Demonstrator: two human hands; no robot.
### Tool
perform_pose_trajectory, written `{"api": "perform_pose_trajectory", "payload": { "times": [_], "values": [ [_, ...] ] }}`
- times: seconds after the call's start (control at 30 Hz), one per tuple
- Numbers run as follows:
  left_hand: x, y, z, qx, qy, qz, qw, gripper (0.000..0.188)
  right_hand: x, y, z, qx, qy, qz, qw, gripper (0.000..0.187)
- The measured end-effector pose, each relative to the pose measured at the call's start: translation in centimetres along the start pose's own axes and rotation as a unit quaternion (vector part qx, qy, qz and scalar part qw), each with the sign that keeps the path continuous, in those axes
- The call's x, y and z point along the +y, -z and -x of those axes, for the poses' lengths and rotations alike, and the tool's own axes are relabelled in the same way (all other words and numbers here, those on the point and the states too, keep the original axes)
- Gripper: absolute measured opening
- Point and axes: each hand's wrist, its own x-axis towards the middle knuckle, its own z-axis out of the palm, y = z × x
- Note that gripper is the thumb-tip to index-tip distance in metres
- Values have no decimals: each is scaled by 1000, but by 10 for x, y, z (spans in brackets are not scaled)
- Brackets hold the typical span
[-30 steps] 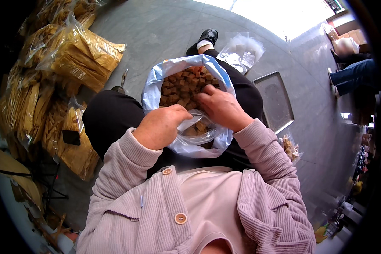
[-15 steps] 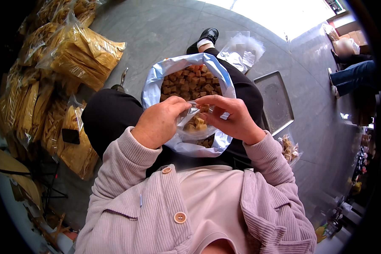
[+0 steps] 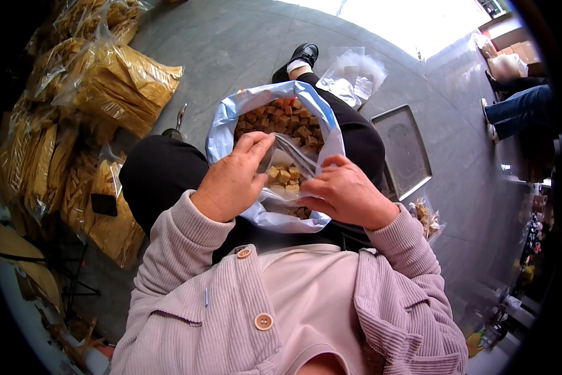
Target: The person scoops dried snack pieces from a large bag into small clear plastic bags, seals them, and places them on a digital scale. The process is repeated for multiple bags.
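Note:
Between my hands is a small clear plastic bag [image 3: 301,164] with several tan cubes [image 3: 285,177] inside. My left hand [image 3: 236,175] grips its left edge, fingertips near the top corner. On the other side my right hand [image 3: 348,192] is closed on the bag's right edge, fingers curled. The bag hangs over a large white-and-blue sack [image 3: 221,128] resting in my lap. Brown cubes [image 3: 281,122] of the same sort fill the sack, its top rolled open. The small bag and my hands hide the sack's near part.
Filled clear bags of yellow-brown sheets [image 3: 128,84] are piled at the left, a dark phone [image 3: 104,204] on one. Flat empty plastic bags [image 3: 354,72] lie beyond my leg. A metal tray [image 3: 407,150] and a small filled bag [image 3: 426,220] are at the right. Another person's legs [image 3: 518,109] show far right.
My right hand has moved down and outward from the bag's top to its right edge. The bag's top edge now stretches slantwise between my hands, and more of the cubes inside show.

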Motion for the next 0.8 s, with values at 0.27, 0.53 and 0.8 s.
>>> {"api": "perform_pose_trajectory", "payload": {
  "times": [0.27, 0.53, 0.8],
  "values": [
    [1, -6, 0, -60, -8, -93, 994, 57, 9, -3, -4, 99, -40, -125, 986, 13],
    [-1, -10, -1, -32, -29, -82, 996, 51, 70, -28, -83, 139, -127, -18, 982, 34],
    [-8, -12, 5, -45, -24, -99, 994, 45, 70, -58, -89, 93, -144, 122, 978, 44]
  ]
}}
